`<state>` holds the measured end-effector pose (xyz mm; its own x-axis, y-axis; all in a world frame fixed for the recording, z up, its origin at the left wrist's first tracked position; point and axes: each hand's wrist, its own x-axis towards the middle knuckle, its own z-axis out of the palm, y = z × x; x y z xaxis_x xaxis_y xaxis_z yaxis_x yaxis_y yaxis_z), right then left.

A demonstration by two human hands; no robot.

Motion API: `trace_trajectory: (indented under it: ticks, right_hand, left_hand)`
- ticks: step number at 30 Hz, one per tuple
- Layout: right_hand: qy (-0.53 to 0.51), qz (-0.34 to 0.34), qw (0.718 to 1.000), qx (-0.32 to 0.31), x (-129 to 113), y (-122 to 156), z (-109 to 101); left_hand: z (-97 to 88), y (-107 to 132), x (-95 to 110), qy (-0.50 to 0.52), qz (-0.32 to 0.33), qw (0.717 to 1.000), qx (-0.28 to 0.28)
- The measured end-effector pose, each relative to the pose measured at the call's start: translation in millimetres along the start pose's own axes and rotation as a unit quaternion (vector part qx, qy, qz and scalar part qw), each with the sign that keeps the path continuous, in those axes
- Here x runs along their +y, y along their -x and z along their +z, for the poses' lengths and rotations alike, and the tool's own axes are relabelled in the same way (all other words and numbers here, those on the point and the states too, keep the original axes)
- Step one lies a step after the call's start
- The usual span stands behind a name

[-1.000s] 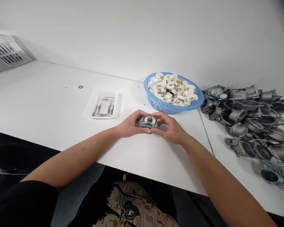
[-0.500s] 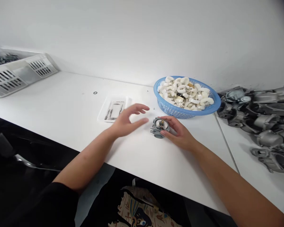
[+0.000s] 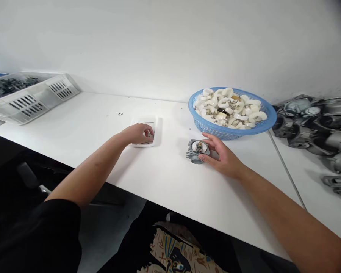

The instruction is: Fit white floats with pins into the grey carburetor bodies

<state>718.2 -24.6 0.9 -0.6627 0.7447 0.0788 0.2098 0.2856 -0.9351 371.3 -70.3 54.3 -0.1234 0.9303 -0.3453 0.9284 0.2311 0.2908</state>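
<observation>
A grey metal carburetor body (image 3: 197,160) rests on the white table with its open chamber facing up. White float pieces (image 3: 204,147) and a small brass part show inside it. My right hand (image 3: 220,157) grips its right side, thumb in front and fingers behind. Farther left, my left hand (image 3: 138,133) reaches into a small white tray (image 3: 158,125) of thin pin-like parts. Its fingers are curled down and pinched together at the tray's bottom; whatever lies between the fingertips is too small to make out.
A blue basket (image 3: 233,132) heaped with white ring-shaped floats (image 3: 224,103) stands behind my right hand. Several grey metal carburetor castings (image 3: 312,129) are piled at the right. A white slotted crate (image 3: 45,100) of dark parts sits at the far left. A black O-ring (image 3: 120,113) lies behind the tray.
My left hand has moved left from beside the carburetor body into the tray, and its spread fingers have closed downward. My right hand keeps its grip on the carburetor body. The view has shifted slightly.
</observation>
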Motion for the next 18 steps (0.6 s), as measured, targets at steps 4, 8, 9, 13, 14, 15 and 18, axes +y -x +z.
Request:
trace_trajectory:
  ticks: [4, 8, 9, 13, 14, 15, 18]
  right_hand:
    - [0.014, -0.002, 1.0, 0.001, -1, 0, 0]
    - [0.025, 0.0, 1.0, 0.004, -2, 0, -1]
    - [0.028, -0.004, 1.0, 0.005, -2, 1, -1]
    - [0.043, -0.025, 0.999, 0.007, -2, 1, 0]
    - [0.048, -0.025, 0.999, 0.006, -2, 1, 0]
    - [0.051, -0.024, 0.998, 0.006, -2, 1, 0]
    - [0.042, -0.025, 0.999, -0.003, -3, 2, 0]
  left_hand:
    - [-3.6, -7, 2, 0.017, -0.01, 1.0, -0.021]
    - [-4.3, -8, 6, 0.018, 0.006, 0.999, -0.043]
    - [-4.5, -8, 8, 0.018, 0.008, 0.999, -0.045]
    - [-6.8, -6, 16, 0.002, 0.014, 0.999, -0.04]
    - [-7.5, -6, 17, -0.011, 0.016, 0.999, -0.041]
    - [-8.2, -6, 19, -0.027, 0.017, 0.999, -0.043]
    - [-8.4, -6, 22, -0.079, 0.012, 0.995, -0.053]
